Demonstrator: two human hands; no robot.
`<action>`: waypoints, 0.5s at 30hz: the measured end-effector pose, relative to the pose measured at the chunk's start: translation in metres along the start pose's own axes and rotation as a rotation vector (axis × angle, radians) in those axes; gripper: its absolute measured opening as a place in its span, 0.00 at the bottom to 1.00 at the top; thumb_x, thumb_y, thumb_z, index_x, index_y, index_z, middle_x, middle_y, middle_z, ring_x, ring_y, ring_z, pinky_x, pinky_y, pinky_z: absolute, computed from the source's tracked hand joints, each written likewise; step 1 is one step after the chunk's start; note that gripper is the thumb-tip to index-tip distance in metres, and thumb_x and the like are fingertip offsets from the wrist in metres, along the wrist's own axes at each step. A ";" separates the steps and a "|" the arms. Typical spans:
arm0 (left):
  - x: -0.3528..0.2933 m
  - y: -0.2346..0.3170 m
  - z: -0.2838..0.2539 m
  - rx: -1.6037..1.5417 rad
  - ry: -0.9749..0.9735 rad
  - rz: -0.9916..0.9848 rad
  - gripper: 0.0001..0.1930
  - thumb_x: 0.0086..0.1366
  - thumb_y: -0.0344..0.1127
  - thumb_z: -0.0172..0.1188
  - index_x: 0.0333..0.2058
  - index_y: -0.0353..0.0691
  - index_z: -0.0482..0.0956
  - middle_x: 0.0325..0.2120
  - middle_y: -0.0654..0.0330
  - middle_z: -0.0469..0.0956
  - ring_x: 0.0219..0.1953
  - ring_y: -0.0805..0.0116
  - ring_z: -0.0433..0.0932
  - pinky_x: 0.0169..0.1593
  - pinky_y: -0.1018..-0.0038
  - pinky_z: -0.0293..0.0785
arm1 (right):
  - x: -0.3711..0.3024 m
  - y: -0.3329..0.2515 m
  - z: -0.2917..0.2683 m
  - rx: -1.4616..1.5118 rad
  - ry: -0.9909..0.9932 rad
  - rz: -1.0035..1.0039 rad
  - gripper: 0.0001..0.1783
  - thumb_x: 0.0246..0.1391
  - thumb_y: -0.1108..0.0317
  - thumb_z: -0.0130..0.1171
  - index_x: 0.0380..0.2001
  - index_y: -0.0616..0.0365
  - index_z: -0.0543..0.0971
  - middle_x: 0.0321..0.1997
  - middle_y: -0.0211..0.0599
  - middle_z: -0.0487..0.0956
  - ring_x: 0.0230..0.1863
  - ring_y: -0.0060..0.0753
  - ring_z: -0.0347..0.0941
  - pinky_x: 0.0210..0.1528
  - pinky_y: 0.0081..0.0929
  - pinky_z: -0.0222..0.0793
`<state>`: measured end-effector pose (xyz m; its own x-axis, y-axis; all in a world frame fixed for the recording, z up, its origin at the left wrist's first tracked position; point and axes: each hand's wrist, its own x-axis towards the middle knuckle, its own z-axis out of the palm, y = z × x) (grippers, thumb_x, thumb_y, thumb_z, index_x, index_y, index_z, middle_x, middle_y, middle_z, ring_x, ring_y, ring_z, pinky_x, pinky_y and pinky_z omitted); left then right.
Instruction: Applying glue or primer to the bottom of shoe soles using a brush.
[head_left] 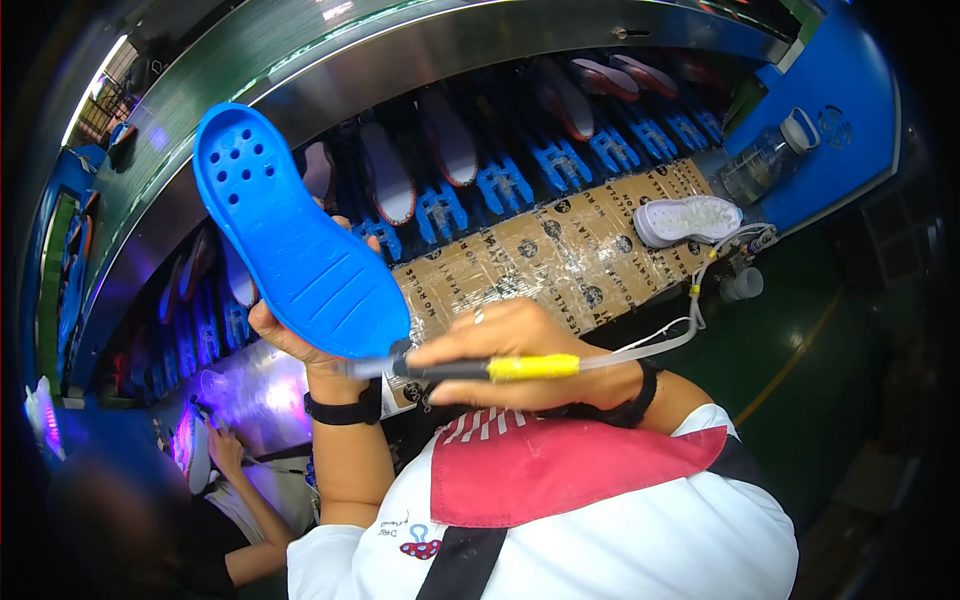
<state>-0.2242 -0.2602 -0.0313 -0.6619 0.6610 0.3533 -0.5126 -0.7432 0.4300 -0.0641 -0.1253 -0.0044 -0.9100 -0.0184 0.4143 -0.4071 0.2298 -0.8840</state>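
Observation:
My left hand grips a bright blue sole-shaped piece by its lower left edge, fingers partly hidden behind it. The piece is tilted up, with round holes at its upper end and slanted grooves toward its lower end. My right hand is closed around a slim glue brush with a dark grip and a yellow section, and a clear tube runs off from its rear. The brush's pale tip is at the lower end of the blue piece; whether it touches, I cannot tell.
A cardboard-covered ledge carries a white shoe sole. Behind it, blue clamps and several soles line a metal rack. A clear bottle and a small cup are at right. A co-worker's hand works at lower left.

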 end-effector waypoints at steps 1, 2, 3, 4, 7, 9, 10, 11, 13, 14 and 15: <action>0.001 0.002 0.002 0.013 0.016 0.024 0.42 0.49 0.51 0.56 0.60 0.35 0.53 0.56 0.48 0.61 0.55 0.50 0.65 0.55 0.47 0.64 | -0.001 0.008 0.001 0.006 0.087 0.002 0.16 0.44 0.66 0.64 0.38 0.60 0.79 0.31 0.42 0.80 0.29 0.38 0.75 0.33 0.28 0.69; 0.002 0.004 0.003 0.025 0.030 0.044 0.43 0.49 0.51 0.56 0.60 0.35 0.53 0.55 0.46 0.62 0.54 0.49 0.66 0.55 0.48 0.65 | -0.001 0.010 0.001 0.004 0.062 0.054 0.17 0.44 0.66 0.64 0.39 0.60 0.79 0.32 0.42 0.80 0.29 0.38 0.75 0.34 0.27 0.69; 0.002 0.005 0.004 0.037 0.045 0.064 0.43 0.49 0.52 0.56 0.60 0.35 0.54 0.55 0.44 0.62 0.53 0.48 0.67 0.54 0.49 0.66 | -0.001 0.011 0.001 0.001 0.037 0.106 0.17 0.44 0.66 0.64 0.39 0.60 0.79 0.32 0.42 0.80 0.30 0.38 0.75 0.34 0.27 0.70; 0.003 0.005 0.002 0.035 0.048 0.062 0.43 0.49 0.52 0.56 0.60 0.35 0.54 0.55 0.44 0.62 0.53 0.48 0.67 0.54 0.49 0.66 | -0.002 0.011 0.003 0.016 -0.009 0.082 0.17 0.44 0.66 0.65 0.39 0.60 0.79 0.33 0.42 0.80 0.31 0.37 0.76 0.34 0.26 0.70; 0.002 0.008 0.000 0.107 0.009 -0.002 0.44 0.48 0.53 0.56 0.60 0.34 0.53 0.55 0.44 0.62 0.53 0.48 0.66 0.54 0.50 0.67 | 0.001 0.008 0.001 0.058 -0.063 0.052 0.18 0.44 0.65 0.65 0.40 0.60 0.79 0.34 0.43 0.80 0.32 0.37 0.76 0.35 0.26 0.70; 0.002 0.011 0.001 0.066 -0.021 -0.041 0.45 0.48 0.54 0.56 0.60 0.33 0.54 0.55 0.44 0.61 0.54 0.49 0.66 0.54 0.50 0.67 | 0.003 0.008 -0.002 0.156 -0.004 -0.031 0.17 0.41 0.68 0.68 0.38 0.59 0.80 0.27 0.41 0.79 0.26 0.34 0.76 0.29 0.23 0.69; 0.002 0.012 0.003 0.067 -0.016 -0.039 0.45 0.48 0.54 0.56 0.60 0.33 0.54 0.55 0.44 0.61 0.54 0.49 0.66 0.54 0.50 0.67 | 0.003 0.013 -0.002 0.102 0.074 -0.072 0.18 0.41 0.68 0.68 0.38 0.60 0.80 0.29 0.42 0.80 0.27 0.34 0.78 0.30 0.23 0.70; 0.003 0.012 0.005 0.072 -0.017 -0.032 0.45 0.47 0.55 0.56 0.59 0.33 0.54 0.54 0.43 0.61 0.53 0.48 0.67 0.54 0.51 0.67 | 0.004 0.010 -0.006 0.012 0.081 -0.004 0.18 0.41 0.68 0.68 0.38 0.61 0.79 0.30 0.41 0.80 0.30 0.34 0.78 0.32 0.22 0.71; 0.006 0.012 0.007 0.075 -0.014 -0.028 0.45 0.47 0.55 0.56 0.59 0.32 0.54 0.53 0.42 0.62 0.52 0.48 0.68 0.54 0.52 0.67 | 0.000 0.026 0.000 0.024 0.062 -0.007 0.18 0.41 0.67 0.68 0.38 0.60 0.79 0.29 0.40 0.80 0.30 0.33 0.77 0.32 0.23 0.70; 0.006 0.014 0.008 0.107 -0.013 -0.066 0.46 0.47 0.55 0.57 0.59 0.33 0.54 0.53 0.42 0.63 0.52 0.48 0.68 0.54 0.51 0.67 | 0.001 0.025 -0.001 0.029 0.059 -0.004 0.18 0.41 0.67 0.68 0.38 0.60 0.79 0.29 0.40 0.80 0.30 0.33 0.77 0.32 0.23 0.70; 0.007 0.016 0.008 0.139 -0.012 -0.104 0.46 0.46 0.55 0.57 0.59 0.33 0.54 0.53 0.42 0.63 0.52 0.48 0.68 0.54 0.51 0.68 | 0.001 0.021 -0.004 0.067 -0.055 0.100 0.17 0.42 0.67 0.67 0.38 0.60 0.80 0.31 0.41 0.80 0.31 0.33 0.77 0.34 0.23 0.70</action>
<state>-0.2328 -0.2665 -0.0157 -0.6022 0.7355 0.3104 -0.4971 -0.6498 0.5750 -0.0734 -0.1167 -0.0212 -0.9485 -0.0522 0.3125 -0.3168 0.1680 -0.9335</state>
